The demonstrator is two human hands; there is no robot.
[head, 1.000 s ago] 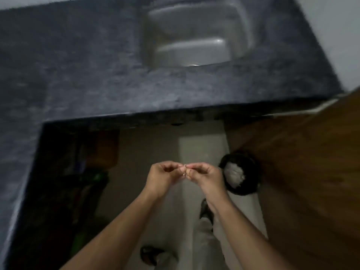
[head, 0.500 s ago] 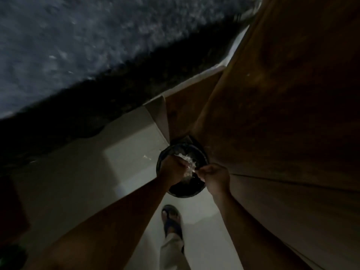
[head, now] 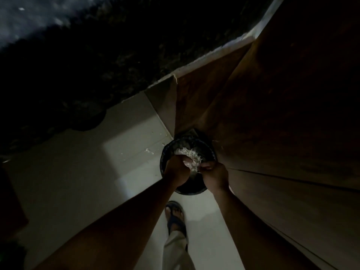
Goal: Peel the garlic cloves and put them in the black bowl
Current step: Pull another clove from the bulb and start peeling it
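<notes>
Both hands, left [head: 176, 168] and right [head: 215, 177], pinch something small over the bin [head: 165, 152]; poor light risks dropping a clove among skins [head: 188, 153].

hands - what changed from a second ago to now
Both hands moved from mid-air in front of the counter down over the black container on the floor. The left hand and right hand now work above its white peels. They stayed close together with fingers curled; what they pinch is unclear.
</notes>
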